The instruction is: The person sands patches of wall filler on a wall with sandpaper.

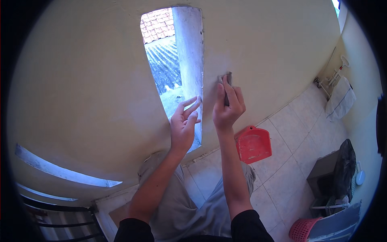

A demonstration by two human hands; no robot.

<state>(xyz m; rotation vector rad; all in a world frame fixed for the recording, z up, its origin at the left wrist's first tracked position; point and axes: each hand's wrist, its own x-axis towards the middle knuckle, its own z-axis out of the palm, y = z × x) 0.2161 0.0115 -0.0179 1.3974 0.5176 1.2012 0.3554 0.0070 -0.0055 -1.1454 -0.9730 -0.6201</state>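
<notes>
My right hand (230, 110) grips a folded grey piece (230, 78), perhaps sandpaper or cloth, against the cream wall (260, 51). The piece sits a little right of a tall narrow opening, and my fingers hide part of it. My left hand (183, 130) is at the lower part of that opening, fingers apart and holding nothing. Its fingertips are close to the whitish inner side (189, 54) of the opening; I cannot tell whether they touch it. Through the gap show red roof tiles (157, 24) and a corrugated roof sheet (164, 63).
A red dustpan (255, 145) lies on the tiled floor (281, 172) by the wall's foot. To the right stand a dark box (323, 169) with a black plastic bag (345, 172) and a pink basket (304, 229). More slots (69, 171) cut the wall at left, above a black metal railing (66, 225).
</notes>
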